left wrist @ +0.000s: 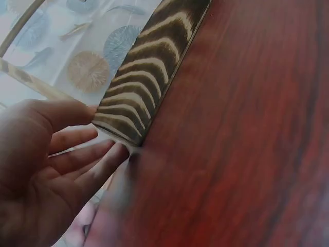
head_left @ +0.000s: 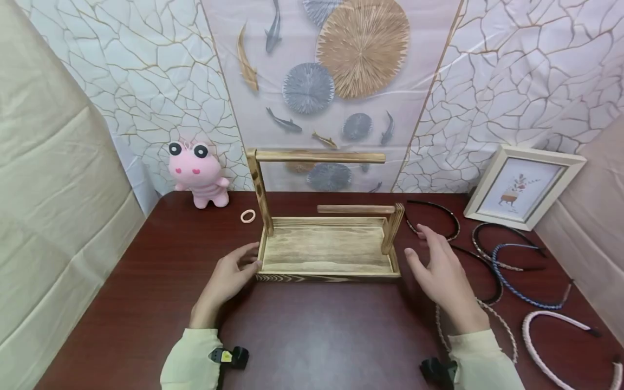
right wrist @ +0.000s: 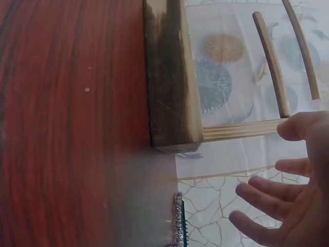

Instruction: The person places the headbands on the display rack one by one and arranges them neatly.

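A wooden stand (head_left: 326,249) rests on the table: a shallow tray with a tall post at its left end, a short post at its right end, and a horizontal bar on each. My left hand (head_left: 231,277) touches the tray's near left corner with the thumb and fingertips, fingers fairly straight. Dark striped wood grain marks the tray's front side (left wrist: 139,77) in the left wrist view. Just right of the short post, my right hand (head_left: 441,271) is held with its fingers spread and nothing in it. In the right wrist view, the thumb (right wrist: 298,126) overlaps the short post; contact is unclear.
Several headbands lie at the right, among them a blue one (head_left: 512,287) and a pale pink one (head_left: 533,346). A framed picture (head_left: 526,187) leans at the back right. A pink plush toy (head_left: 199,173) and a small ring (head_left: 247,216) are at the back left.
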A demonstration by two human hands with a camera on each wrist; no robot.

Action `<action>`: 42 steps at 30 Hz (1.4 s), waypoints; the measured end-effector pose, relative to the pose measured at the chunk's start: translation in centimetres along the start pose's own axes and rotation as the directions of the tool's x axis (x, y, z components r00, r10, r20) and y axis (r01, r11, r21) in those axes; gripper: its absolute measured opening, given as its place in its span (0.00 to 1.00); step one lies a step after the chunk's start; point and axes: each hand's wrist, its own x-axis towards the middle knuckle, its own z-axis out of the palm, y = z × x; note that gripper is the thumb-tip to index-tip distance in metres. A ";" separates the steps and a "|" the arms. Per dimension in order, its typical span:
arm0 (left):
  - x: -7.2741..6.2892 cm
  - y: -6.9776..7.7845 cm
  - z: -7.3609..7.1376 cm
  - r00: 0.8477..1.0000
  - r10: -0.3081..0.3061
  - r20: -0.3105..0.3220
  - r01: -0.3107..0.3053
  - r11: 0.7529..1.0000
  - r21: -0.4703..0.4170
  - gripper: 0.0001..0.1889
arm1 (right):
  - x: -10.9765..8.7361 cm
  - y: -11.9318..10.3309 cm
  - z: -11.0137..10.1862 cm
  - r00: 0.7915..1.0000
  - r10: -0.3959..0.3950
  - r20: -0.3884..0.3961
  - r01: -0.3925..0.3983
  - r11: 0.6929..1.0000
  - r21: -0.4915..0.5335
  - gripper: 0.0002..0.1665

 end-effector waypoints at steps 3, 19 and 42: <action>0.1 0.0 0.2 1.000 -0.018 0.014 0.018 1.000 -0.004 0.23 | -0.4 0.5 -0.7 1.000 -0.029 -0.003 0.029 0.999 0.040 0.30; 0.1 -0.2 -0.5 1.000 -0.003 -0.016 0.003 1.000 0.005 0.22 | -6.0 6.1 -7.2 0.999 0.048 0.002 -0.048 0.997 0.068 0.19; -0.1 -0.1 -0.3 0.999 -0.037 -0.010 0.037 0.999 -0.002 0.23 | -16.2 17.8 -9.7 0.997 -0.008 0.077 -0.029 0.885 0.464 0.48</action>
